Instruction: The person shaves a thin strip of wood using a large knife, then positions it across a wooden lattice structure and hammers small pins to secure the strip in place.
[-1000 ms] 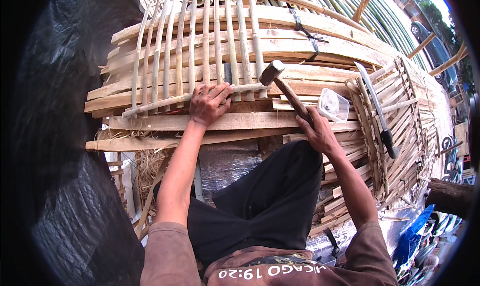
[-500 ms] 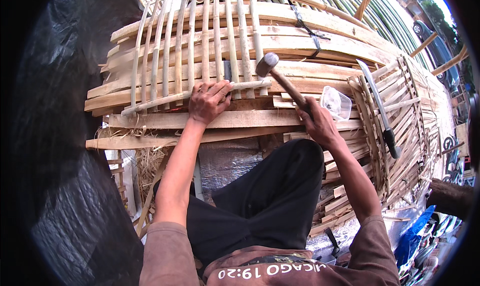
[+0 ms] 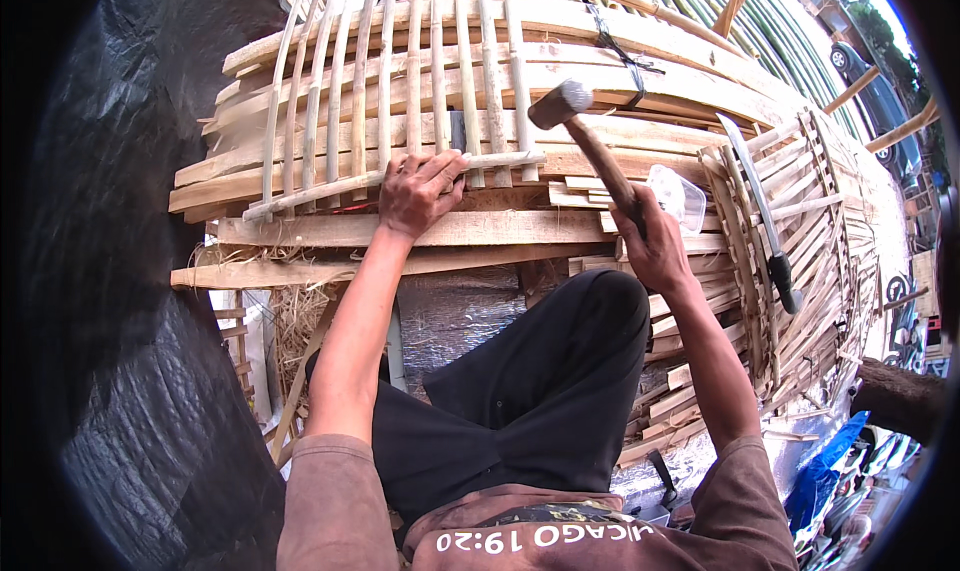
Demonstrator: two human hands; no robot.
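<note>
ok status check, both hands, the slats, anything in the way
Left hand holding crosspiece across slats. Right hand gripping hammer, head off the crosspiece. Plastic tub and knife to the right; nothing seen blocking the crosspiece's right end.

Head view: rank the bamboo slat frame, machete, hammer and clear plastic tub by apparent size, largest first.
1. Bamboo slat frame
2. Machete and hammer, unranked: the machete looks longer, the hammer thicker-headed
3. Clear plastic tub

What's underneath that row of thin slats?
Through gaps between the slats, I can see thick wooden planks and one dark piece. Whatever lies directly beneath each slat is covered, and the left hand hides part of the crossbar.
</note>
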